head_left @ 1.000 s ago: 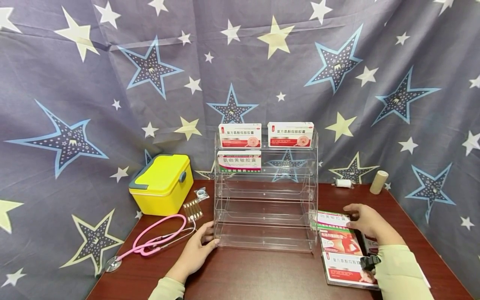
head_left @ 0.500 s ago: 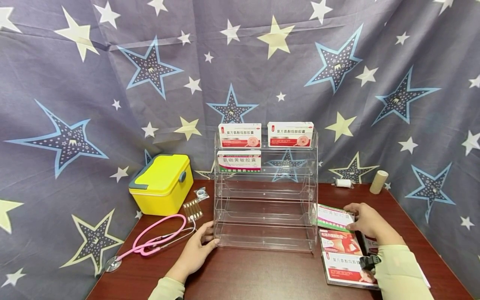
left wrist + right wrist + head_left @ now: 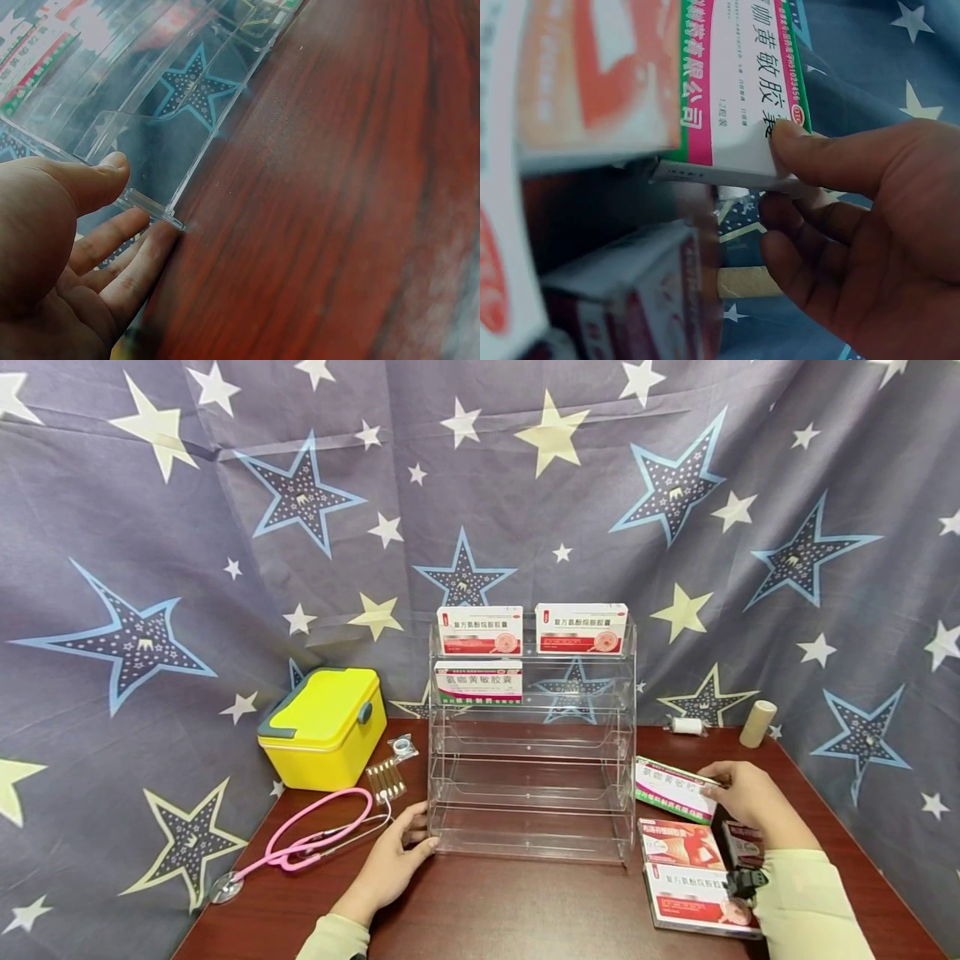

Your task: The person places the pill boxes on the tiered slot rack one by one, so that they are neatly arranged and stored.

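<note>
My right hand (image 3: 753, 802) is pinching one end of a white, green-and-magenta cardboard medicine box (image 3: 675, 789), right of the clear plastic tiered rack (image 3: 528, 842). My left hand (image 3: 393, 864) is loosely gripping the rack's lower left corner between thumb and fingers. Caution: the box is slanting (only one end is being held); a loosening pinch could be letting it pivot into the orange-and-white cardboard carton (image 3: 678, 845) nearby.

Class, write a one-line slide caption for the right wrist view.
The right hand pinches a white medicine box with magenta and green edging, near a blurred orange box.
</note>
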`<state>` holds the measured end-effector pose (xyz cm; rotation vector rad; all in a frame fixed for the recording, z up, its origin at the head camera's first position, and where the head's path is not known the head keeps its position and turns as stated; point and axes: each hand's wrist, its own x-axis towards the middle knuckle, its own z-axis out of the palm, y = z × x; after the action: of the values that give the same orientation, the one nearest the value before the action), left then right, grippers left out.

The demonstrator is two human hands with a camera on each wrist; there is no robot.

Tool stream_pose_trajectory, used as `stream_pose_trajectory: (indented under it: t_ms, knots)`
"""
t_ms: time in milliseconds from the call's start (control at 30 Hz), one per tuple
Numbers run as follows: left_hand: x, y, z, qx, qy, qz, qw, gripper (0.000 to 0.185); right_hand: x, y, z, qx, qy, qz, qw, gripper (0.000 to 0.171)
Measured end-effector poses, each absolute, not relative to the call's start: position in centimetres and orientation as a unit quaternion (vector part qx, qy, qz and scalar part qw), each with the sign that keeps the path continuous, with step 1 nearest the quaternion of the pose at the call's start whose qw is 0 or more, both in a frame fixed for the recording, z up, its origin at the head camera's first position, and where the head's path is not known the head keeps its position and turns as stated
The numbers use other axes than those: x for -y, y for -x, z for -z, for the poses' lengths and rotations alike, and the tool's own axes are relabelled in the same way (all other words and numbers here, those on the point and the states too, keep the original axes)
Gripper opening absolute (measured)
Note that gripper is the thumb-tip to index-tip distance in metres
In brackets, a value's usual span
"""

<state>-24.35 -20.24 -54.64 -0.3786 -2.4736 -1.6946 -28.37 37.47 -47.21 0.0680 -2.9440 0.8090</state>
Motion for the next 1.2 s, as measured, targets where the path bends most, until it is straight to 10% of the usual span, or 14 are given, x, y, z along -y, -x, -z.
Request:
stream_pose_trajectory:
  t_ms: [767, 1200]
  knots:
    - [20.3, 24.4, 54.6, 0.828, 0.128, 0.543, 0.058, 0.055, -34.1, 23.6, 32.6, 0.792, 0.04, -0.426, 0.436, 0.03]
    - [20.3, 24.2, 54.2, 0.816, 0.13, 0.56, 0.053, 0.054, -27.1, 26.7, 26.2, 0.828, -0.09, -0.38, 0.402, 0.02]
